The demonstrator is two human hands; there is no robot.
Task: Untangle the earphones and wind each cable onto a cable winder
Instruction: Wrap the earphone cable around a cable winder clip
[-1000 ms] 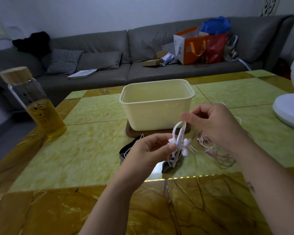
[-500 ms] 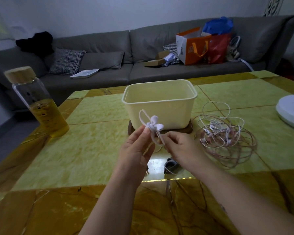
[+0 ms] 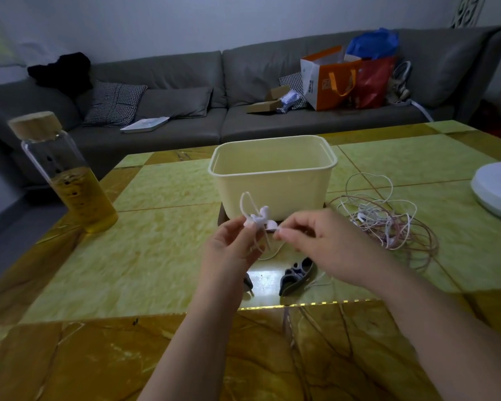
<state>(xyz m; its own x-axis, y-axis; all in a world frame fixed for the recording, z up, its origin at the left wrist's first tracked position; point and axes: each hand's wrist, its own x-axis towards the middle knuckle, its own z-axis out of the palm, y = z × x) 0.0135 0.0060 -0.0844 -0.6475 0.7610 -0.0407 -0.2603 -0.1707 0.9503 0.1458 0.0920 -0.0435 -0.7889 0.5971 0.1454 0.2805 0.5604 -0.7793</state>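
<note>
I hold white earphones (image 3: 258, 219) above the table, just in front of the cream tub. My left hand (image 3: 229, 253) pinches the earbuds and a loop of their cable from the left. My right hand (image 3: 315, 241) pinches the same bundle from the right with its fingertips. A thin white cable hangs down from between the hands. A dark grey cable winder (image 3: 297, 274) lies on the table under my right hand, and part of another dark piece (image 3: 248, 283) shows by my left wrist. A tangle of pink and white earphone cables (image 3: 388, 224) lies to the right.
A cream plastic tub (image 3: 272, 175) stands on a dark mat at the table's middle. A glass bottle (image 3: 67, 175) with yellow liquid and a wooden lid stands at the left. A white fan base (image 3: 495, 189) is at the right edge. A grey sofa (image 3: 185, 88) with bags lies beyond.
Both hands have shifted left and up from the tangle, carrying the white earphones in front of the tub. My right hand now pinches closer to the earbuds.
</note>
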